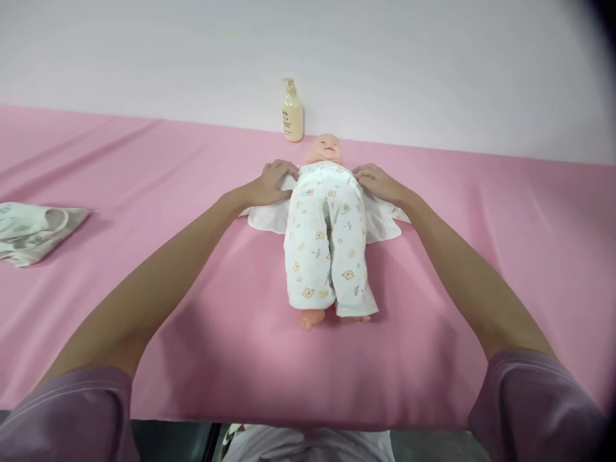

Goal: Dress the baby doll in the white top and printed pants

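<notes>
A baby doll lies on its back on the pink table, head away from me, feet toward me. It wears white printed trousers and lies on an open white garment spread under its body. My left hand has its fingers curled on the trouser waist at the doll's left side. My right hand is closed on the waist at the other side. Both hands grip the fabric near the doll's chest.
A cream pump bottle stands by the wall just behind the doll's head. A folded patterned cloth lies at the far left of the pink table. The near table edge runs by my body.
</notes>
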The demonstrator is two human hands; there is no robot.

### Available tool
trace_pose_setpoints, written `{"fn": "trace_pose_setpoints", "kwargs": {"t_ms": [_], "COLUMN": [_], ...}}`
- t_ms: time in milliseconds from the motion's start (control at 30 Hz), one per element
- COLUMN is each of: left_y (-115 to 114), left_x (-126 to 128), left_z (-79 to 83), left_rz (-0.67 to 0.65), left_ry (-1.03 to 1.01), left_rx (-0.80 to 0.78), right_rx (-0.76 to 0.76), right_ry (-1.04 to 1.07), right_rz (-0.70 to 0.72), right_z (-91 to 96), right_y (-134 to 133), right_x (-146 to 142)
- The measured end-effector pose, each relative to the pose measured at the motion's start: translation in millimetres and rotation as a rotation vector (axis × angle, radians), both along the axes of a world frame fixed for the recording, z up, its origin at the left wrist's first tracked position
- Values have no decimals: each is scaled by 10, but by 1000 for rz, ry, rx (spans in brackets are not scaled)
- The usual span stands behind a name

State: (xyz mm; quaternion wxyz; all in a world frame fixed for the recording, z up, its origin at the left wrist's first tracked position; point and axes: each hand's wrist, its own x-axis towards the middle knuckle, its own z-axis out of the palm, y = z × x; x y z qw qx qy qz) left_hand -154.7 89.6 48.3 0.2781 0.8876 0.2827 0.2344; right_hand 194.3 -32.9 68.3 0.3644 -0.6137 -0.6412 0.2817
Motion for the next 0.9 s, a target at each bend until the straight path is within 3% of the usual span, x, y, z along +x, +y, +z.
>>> {"fn": "trace_pose_setpoints", "kwargs": {"t_ms": [67, 200, 333, 467, 700, 900], "left_y": [10, 1, -28, -53, -147, -254], "left_x": [-15, 101, 159, 79, 4, 61], "left_z": [-27, -182, -280, -228, -176, -160], "left_rz": [-35, 47, 91, 57, 8, 68], "left_ry": [31, 14, -1, 11, 30, 1], "left_rx": [51, 142, 165, 166, 131, 88], "right_rx": [-11, 12, 74, 67, 36, 81], "right_ry": [-172, -339, -410, -361, -379, -411], "right_rz": [105, 218, 150, 190, 113, 98], "right_z": [-19, -117, -226, -259, -330, -446], "right_y": [-78, -179, -193, -200, -192, -128], "right_x": [107, 148, 97, 128, 147, 108]}}
